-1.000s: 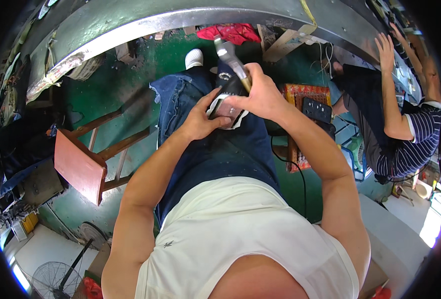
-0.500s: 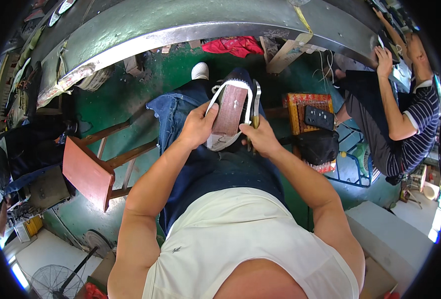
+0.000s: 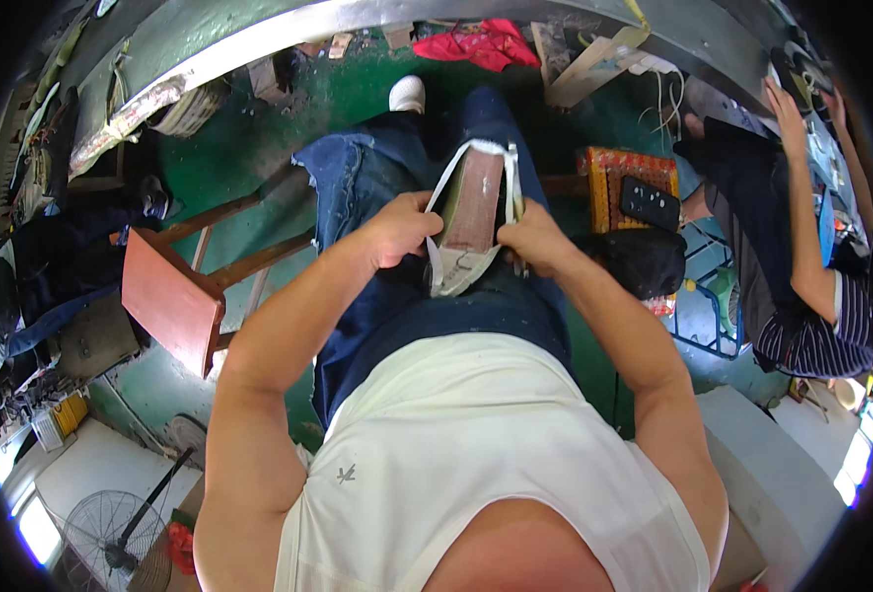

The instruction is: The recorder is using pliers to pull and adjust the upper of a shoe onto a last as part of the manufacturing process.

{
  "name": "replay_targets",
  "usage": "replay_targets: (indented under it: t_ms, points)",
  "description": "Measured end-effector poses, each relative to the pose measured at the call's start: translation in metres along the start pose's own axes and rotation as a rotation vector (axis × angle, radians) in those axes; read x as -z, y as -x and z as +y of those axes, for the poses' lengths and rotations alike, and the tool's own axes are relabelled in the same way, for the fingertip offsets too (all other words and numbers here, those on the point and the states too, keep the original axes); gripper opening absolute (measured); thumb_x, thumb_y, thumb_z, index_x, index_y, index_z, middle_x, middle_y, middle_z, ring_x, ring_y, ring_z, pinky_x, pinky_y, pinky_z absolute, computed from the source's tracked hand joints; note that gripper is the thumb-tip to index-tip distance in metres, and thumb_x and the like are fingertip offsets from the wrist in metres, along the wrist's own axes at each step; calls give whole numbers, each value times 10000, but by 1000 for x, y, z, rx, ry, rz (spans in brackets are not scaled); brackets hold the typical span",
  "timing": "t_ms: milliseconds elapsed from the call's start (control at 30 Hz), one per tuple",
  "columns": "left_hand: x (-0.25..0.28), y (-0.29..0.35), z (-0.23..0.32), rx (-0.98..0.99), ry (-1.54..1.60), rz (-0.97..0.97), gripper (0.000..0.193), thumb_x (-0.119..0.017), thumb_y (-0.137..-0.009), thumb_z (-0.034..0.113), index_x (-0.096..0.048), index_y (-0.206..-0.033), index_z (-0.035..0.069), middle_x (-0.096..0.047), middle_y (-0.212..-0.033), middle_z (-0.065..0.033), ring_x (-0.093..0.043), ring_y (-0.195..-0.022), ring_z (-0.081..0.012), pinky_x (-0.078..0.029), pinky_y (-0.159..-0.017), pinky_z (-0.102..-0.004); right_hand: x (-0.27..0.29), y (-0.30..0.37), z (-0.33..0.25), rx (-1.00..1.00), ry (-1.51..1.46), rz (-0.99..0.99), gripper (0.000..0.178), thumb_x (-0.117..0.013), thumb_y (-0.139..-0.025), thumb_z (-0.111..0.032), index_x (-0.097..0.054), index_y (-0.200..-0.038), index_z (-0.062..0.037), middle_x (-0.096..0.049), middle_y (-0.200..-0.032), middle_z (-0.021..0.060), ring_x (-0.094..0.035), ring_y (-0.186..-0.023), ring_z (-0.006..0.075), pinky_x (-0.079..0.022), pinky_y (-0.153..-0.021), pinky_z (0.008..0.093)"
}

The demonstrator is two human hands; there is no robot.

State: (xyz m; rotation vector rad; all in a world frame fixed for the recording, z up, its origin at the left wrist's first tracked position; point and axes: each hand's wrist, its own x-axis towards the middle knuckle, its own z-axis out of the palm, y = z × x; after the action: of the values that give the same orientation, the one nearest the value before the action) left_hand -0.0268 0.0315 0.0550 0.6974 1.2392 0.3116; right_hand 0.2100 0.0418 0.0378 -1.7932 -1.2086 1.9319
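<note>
Above my lap sits a shoe upper (image 3: 453, 274) with a pale rim, pulled around a shoe last (image 3: 478, 202) whose brown, flat sole faces up. My left hand (image 3: 404, 232) is closed on the upper's left edge, thumb and fingers pinching it near the heel end. On the opposite edge my right hand (image 3: 537, 240) is closed too, its thumb pressed against the rim. A slim part of the pliers (image 3: 518, 206) sticks out of that hand along the upper's right side; their jaws are not clearly visible.
A metal-edged workbench (image 3: 358, 25) crosses ahead. A reddish wooden stool (image 3: 172, 301) stands left, and a beaded seat (image 3: 619, 178) carrying a black phone-like device (image 3: 651, 204) and a black bag (image 3: 644, 261) is right. At far right a person (image 3: 801, 296) works; a fan (image 3: 116, 543) stands lower left.
The shoe upper on its last has tilted, with its toe lower and less of its dark outside showing. My right hand has moved up along the right edge, and the pliers are now mostly covered.
</note>
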Motion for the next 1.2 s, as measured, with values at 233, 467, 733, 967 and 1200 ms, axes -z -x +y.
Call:
replay_targets:
  t_ms: [233, 467, 733, 967, 1200]
  points:
    - [2, 7, -26, -293, 230, -295, 985, -695, -776, 44, -183, -1617, 60, -502, -1469, -180, -492, -1362, -258, -360, -1142, -347, 25, 26, -13, 64, -46, 65, 310, -638, -850, -57, -580, -1149, 2, -567, -793, 23, -555, -635, 118, -452, -561, 284]
    - [-16, 2, -63, -404, -147, 39, 1074, -793, -793, 181, -110, -1584, -64, -413, -1536, -270, -432, -1419, -290, -302, -1183, -319, 54, 93, -50, 346, 888, -227, 400, -642, -920, -166, -589, -1286, -13, -666, -822, 184, -673, -754, 320, -527, -723, 406]
    - [-25, 8, -58, -363, -146, 21, 995, -710, -861, 88, -59, -1605, -21, -342, -1595, -198, -363, -1456, -241, -254, -1205, -330, 45, 77, -90, 277, 1227, -492, 408, -624, -925, -193, -580, -1266, 29, -674, -957, 293, -653, -923, 462, -514, -815, 507]
    - [-44, 13, -45, -277, 692, 31, 758, -337, -1078, 504, -154, -1601, -12, -331, -1609, -178, -366, -1464, -254, -278, -1198, -340, 30, 63, -110, 321, 1535, -570, 280, -646, -923, -241, -657, -985, 33, -693, -882, 252, -679, -888, 431, -531, -799, 509]
    - [-38, -38, -67, -400, 329, 509, 636, -302, -1106, 440, -434, -1487, -51, -512, -1482, -206, -462, -1393, -275, -337, -1149, -320, 4, 46, -22, 596, 981, -226, 262, -651, -914, -255, -662, -998, -7, -690, -851, 242, -674, -863, 426, -531, -812, 509]
